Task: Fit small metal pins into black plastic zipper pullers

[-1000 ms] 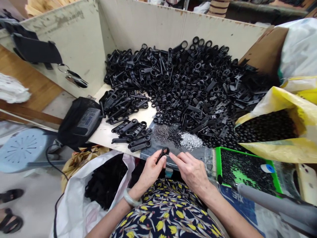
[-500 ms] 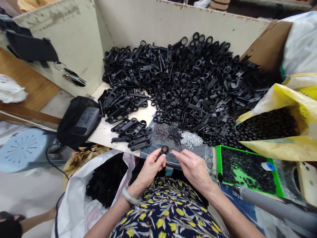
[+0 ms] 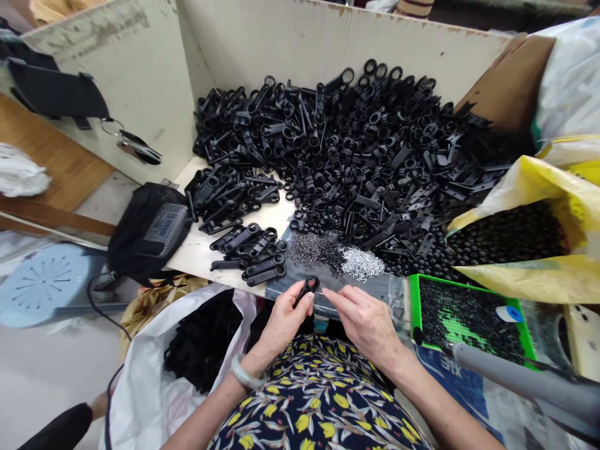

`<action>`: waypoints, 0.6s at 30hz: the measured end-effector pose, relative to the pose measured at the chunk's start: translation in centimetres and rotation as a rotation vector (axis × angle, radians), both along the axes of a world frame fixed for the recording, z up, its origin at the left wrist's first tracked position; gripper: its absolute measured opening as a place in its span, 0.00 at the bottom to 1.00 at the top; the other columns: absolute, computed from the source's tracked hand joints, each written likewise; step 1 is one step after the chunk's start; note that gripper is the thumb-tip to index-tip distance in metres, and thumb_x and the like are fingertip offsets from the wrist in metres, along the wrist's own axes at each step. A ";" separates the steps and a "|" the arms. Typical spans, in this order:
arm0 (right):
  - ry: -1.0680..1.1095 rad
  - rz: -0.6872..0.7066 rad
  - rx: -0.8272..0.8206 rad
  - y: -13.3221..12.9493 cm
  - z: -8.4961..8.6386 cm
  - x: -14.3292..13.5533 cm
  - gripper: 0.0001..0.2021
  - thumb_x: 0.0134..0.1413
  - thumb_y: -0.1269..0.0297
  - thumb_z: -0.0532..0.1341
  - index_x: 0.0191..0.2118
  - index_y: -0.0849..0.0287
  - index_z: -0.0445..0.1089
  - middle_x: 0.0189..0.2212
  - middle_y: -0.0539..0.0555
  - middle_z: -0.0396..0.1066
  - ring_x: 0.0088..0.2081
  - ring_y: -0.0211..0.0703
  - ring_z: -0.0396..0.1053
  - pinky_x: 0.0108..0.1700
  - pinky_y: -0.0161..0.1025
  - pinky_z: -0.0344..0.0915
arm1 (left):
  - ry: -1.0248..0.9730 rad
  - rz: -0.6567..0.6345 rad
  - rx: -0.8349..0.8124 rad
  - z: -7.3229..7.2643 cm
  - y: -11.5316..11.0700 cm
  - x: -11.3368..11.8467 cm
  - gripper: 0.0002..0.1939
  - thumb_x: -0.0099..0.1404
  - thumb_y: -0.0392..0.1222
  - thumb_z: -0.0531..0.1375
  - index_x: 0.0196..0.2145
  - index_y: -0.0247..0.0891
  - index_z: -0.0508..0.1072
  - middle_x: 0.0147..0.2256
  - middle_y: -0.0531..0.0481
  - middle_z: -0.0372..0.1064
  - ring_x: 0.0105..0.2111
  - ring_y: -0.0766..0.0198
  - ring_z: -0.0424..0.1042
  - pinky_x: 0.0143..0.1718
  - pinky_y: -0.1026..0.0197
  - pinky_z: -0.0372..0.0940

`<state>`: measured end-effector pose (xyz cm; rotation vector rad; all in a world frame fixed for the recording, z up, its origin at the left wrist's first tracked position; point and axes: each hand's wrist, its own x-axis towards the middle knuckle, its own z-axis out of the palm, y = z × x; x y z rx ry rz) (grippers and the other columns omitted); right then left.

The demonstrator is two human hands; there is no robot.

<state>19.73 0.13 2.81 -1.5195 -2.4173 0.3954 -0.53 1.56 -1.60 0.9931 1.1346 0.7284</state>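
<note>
My left hand (image 3: 282, 317) is closed around a black plastic arm with a ring-shaped end (image 3: 312, 282), the ring pointing up and away from me. Just right of that ring, my right hand (image 3: 363, 315) pinches a thin silver pin (image 3: 320, 292), its tip at or very near the ring's edge; I cannot tell if it touches. Beyond my hands, a heap of silver pins (image 3: 362, 264) lies beside small black bits (image 3: 330, 255) and a heap of tiny grey-brown parts (image 3: 304, 250). Several black ring-ended arms (image 3: 265, 270) lie to the left.
A large pile of black plastic parts (image 3: 328, 137) backs onto a pale board wall (image 3: 337, 40). At right stand a green tray (image 3: 414, 312) of small black pieces and a yellow bag (image 3: 515, 281) of black balls. A white sack (image 3: 135, 375) with black contents sits lower left.
My right hand has shifted slightly left, bringing the pin closer to the ring. My left hand stays nearly still. At the lower left edge, another person's limb has moved.
</note>
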 end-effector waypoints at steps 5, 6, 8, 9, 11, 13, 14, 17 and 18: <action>-0.022 0.005 -0.005 0.1 0.1 -0.2 0.17 0.72 0.71 0.54 0.60 0.53 0.71 0.37 0.52 0.74 0.38 0.42 0.71 0.36 0.36 0.65 | 0.039 -0.001 0.007 0.2 0.0 0.0 0.20 0.72 0.54 0.58 0.53 0.37 0.72 0.26 0.57 0.62 0.24 0.70 0.55 0.25 0.67 0.51; -0.028 0.006 -0.009 0.1 0.1 -0.2 0.17 0.72 0.71 0.54 0.60 0.53 0.71 0.37 0.53 0.74 0.38 0.42 0.71 0.36 0.35 0.65 | 0.048 -0.002 0.008 0.2 0.0 0.0 0.19 0.72 0.53 0.58 0.53 0.37 0.72 0.26 0.57 0.62 0.24 0.70 0.55 0.25 0.67 0.51; -0.038 0.008 -0.011 0.2 0.1 -0.3 0.18 0.71 0.71 0.54 0.60 0.53 0.71 0.37 0.53 0.74 0.38 0.42 0.70 0.36 0.35 0.65 | 0.058 -0.007 0.011 0.3 0.1 -0.1 0.19 0.73 0.53 0.58 0.52 0.38 0.73 0.26 0.57 0.62 0.24 0.70 0.55 0.25 0.67 0.51; -0.042 0.008 -0.010 0.2 0.1 -0.3 0.18 0.71 0.72 0.54 0.60 0.53 0.71 0.37 0.53 0.74 0.38 0.41 0.70 0.36 0.35 0.65 | 0.058 -0.008 0.012 0.2 0.1 -0.1 0.18 0.73 0.53 0.58 0.51 0.38 0.73 0.26 0.57 0.62 0.23 0.70 0.55 0.24 0.67 0.51; -0.049 0.009 -0.004 0.2 0.0 -0.4 0.18 0.70 0.72 0.55 0.60 0.53 0.71 0.37 0.53 0.75 0.38 0.41 0.70 0.36 0.35 0.65 | 0.049 -0.008 0.010 0.2 0.0 -0.1 0.19 0.72 0.53 0.58 0.51 0.37 0.73 0.26 0.57 0.62 0.23 0.70 0.55 0.24 0.67 0.51; -0.054 0.010 -0.002 0.3 0.0 -0.4 0.18 0.70 0.72 0.56 0.59 0.53 0.72 0.37 0.53 0.75 0.38 0.41 0.71 0.36 0.35 0.65 | 0.034 -0.004 0.002 0.1 0.0 -0.1 0.19 0.72 0.54 0.58 0.52 0.37 0.73 0.26 0.57 0.62 0.23 0.70 0.54 0.24 0.67 0.51; -0.056 0.009 -0.003 0.3 0.0 -0.4 0.18 0.70 0.72 0.56 0.59 0.53 0.72 0.37 0.53 0.75 0.38 0.42 0.71 0.36 0.35 0.65 | 0.027 -0.002 -0.003 0.1 0.0 -0.1 0.19 0.72 0.54 0.58 0.52 0.37 0.72 0.26 0.57 0.62 0.23 0.71 0.54 0.24 0.67 0.51; -0.062 0.008 -0.015 0.3 0.1 -0.5 0.17 0.70 0.71 0.55 0.60 0.53 0.71 0.37 0.53 0.74 0.38 0.42 0.71 0.35 0.35 0.65 | 0.007 -0.002 -0.016 0.0 0.0 -0.1 0.21 0.73 0.54 0.58 0.53 0.37 0.72 0.25 0.57 0.61 0.22 0.71 0.53 0.24 0.67 0.50; -0.061 0.007 -0.017 0.3 0.1 -0.5 0.17 0.70 0.71 0.55 0.60 0.53 0.71 0.37 0.53 0.74 0.38 0.42 0.71 0.35 0.35 0.65 | 0.000 -0.002 -0.021 0.0 0.0 -0.1 0.21 0.72 0.55 0.58 0.54 0.37 0.72 0.25 0.57 0.61 0.22 0.71 0.53 0.23 0.67 0.49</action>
